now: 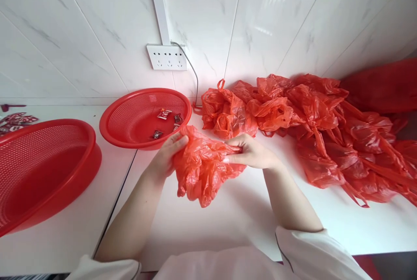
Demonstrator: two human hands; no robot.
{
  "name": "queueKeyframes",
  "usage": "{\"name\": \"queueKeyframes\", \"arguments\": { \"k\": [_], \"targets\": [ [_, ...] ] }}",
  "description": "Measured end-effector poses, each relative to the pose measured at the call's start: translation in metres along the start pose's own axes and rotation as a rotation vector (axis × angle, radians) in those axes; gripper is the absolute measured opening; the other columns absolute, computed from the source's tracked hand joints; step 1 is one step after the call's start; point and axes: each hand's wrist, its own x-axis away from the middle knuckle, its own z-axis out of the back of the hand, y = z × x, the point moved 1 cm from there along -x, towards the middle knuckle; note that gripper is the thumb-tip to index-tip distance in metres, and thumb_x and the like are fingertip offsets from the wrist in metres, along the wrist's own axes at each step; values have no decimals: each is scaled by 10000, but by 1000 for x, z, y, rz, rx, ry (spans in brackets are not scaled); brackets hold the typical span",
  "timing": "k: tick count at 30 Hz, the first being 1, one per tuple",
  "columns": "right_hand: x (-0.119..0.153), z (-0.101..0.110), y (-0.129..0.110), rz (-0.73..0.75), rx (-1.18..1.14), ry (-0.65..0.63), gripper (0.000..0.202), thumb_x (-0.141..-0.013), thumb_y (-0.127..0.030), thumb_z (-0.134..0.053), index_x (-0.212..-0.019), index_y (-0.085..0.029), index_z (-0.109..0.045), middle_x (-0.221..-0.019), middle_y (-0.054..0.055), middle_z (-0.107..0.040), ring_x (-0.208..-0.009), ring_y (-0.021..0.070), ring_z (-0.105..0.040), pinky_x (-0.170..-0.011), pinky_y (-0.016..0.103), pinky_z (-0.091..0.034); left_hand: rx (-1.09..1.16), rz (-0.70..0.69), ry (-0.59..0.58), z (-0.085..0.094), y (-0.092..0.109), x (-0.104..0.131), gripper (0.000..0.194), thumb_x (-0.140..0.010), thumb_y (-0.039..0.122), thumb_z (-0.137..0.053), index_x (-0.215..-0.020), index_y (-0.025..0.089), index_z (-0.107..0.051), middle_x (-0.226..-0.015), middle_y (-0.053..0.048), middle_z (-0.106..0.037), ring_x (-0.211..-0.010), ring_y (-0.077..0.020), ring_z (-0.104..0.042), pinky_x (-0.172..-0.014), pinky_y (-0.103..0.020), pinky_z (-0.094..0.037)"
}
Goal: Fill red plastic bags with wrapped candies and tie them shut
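A crumpled red plastic bag point(205, 165) is held up over the white table, between both my hands. My left hand point(167, 154) grips its left side, with the fingers partly hidden behind the plastic. At the bag's upper right, my right hand point(249, 152) pinches a twisted part of it between thumb and fingers. Whether anything lies inside the bag I cannot tell. Just behind my left hand stands a red perforated basket point(112, 130) with a few small wrapped packets point(157, 134) on its bottom.
Another red basket point(94, 158) stands at the left, with small packets point(18, 119) behind it. Several red plastic bags point(312, 106) are heaped along the right and back of the table point(208, 236). A power socket point(167, 57) with a grey cable is on the tiled wall.
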Motion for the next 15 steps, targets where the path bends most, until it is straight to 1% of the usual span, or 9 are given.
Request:
{"name": "queueKeyframes", "arguments": {
  "k": [3,5,7,9,10,11,12,13,15],
  "targets": [
    [11,13,-2,69,99,-252,233,-760,-331,-690,-652,-148,-597,-594,-41,-496,-537,78,-393,-501,215,-309,-112,-126,218,22,7,2,544,-856,696,-232,-772,222,-486,-651,-38,-549,-624,-193,-571,-567,-353,-468],
    [18,13,-6,83,282,-339,182,-768,-236,-657,-615,-155,-597,-564,-45,-498,-512,73,-377,-503,223,-281,-154,-209,307,38,12,3,638,-857,711,-74,-723,222,-460,-621,-38,-510,-574,-181,-526,-525,-346,-437],
    [22,6,-9,41,537,-311,179,-760,-121,-582,-586,-162,-590,-559,-33,-524,-508,78,-381,-520,240,-262,-278,-244,475,51,18,5,631,-880,688,-79,-790,224,-497,-691,-44,-537,-620,-183,-539,-547,-342,-443],
    [21,-7,-12,-22,784,-218,216,-725,-31,-511,-572,-165,-586,-574,-7,-565,-524,94,-415,-536,262,-245,-521,-274,703,57,23,8,478,-905,631,-274,-924,231,-533,-853,-51,-585,-782,-198,-582,-665,-348,-481],
    [19,-15,-13,-48,878,-187,234,-714,-8,-491,-573,-166,-590,-586,8,-587,-536,106,-440,-539,273,-237,-653,-307,776,55,26,11,382,-899,574,-389,-981,232,-540,-939,-54,-594,-879,-205,-585,-745,-350,-488],
    [16,-23,-14,-66,950,-175,246,-716,0,-481,-581,-168,-600,-602,24,-606,-552,119,-469,-538,282,-231,-766,-351,789,50,29,13,313,-886,506,-472,-1014,230,-544,-1008,-56,-594,-958,-208,-577,-821,-348,-481],
    [13,-31,-15,-76,1000,-179,251,-729,-5,-482,-594,-170,-615,-618,38,-623,-571,135,-498,-535,289,-227,-846,-401,733,42,31,15,265,-882,445,-507,-1023,225,-550,-1045,-58,-597,-1000,-205,-571,-867,-340,-470],
    [9,-38,-15,-79,1032,-189,248,-749,-19,-492,-611,-172,-630,-632,49,-635,-590,150,-524,-531,294,-226,-897,-445,609,32,32,16,221,-890,391,-503,-1015,218,-559,-1046,-58,-607,-999,-196,-576,-878,-326,-467],
    [0,-50,-17,-68,1073,-217,231,-788,-51,-515,-654,-172,-659,-660,64,-651,-618,172,-560,-520,299,-229,-967,-468,265,6,28,16,179,-921,302,-431,-947,212,-583,-947,-44,-644,-899,-173,-605,-816,-293,-476]
  ]
}}
